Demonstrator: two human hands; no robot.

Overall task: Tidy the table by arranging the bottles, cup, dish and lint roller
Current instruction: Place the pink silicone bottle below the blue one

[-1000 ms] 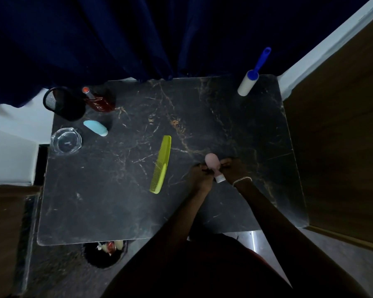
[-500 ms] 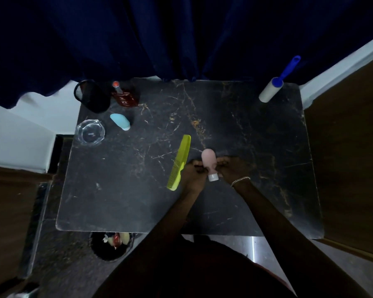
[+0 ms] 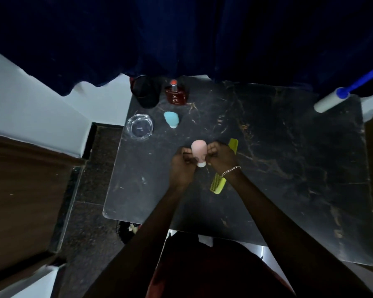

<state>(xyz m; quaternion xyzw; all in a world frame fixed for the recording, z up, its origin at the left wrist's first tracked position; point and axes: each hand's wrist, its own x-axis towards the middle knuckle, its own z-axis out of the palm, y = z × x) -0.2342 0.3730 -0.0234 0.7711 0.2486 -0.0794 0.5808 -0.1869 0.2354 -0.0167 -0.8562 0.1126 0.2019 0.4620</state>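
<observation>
Left of and beyond the pink squeeze bottle (image 3: 199, 152) with a white cap sit a round clear glass dish (image 3: 140, 129), a black mesh cup (image 3: 145, 92), a dark red glass bottle (image 3: 176, 96) and a small pale blue bottle (image 3: 171, 118). The left hand (image 3: 182, 166) and right hand (image 3: 221, 157) clasp the pink bottle from either side, fingers curled. Just right of it a yellow-green plastic comb (image 3: 219, 186) lies partly hidden by the right wrist. Far right stands a white lint roller with a blue handle (image 3: 332, 101).

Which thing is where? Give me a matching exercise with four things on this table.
Things: 1 pink bottle; 2 comb; 3 dish; 4 lint roller.
Places: A far right corner of the table; B gripped by left hand and right hand; C partly hidden behind right hand; D near left edge.
Pairs: 1-B, 2-C, 3-D, 4-A.
</observation>
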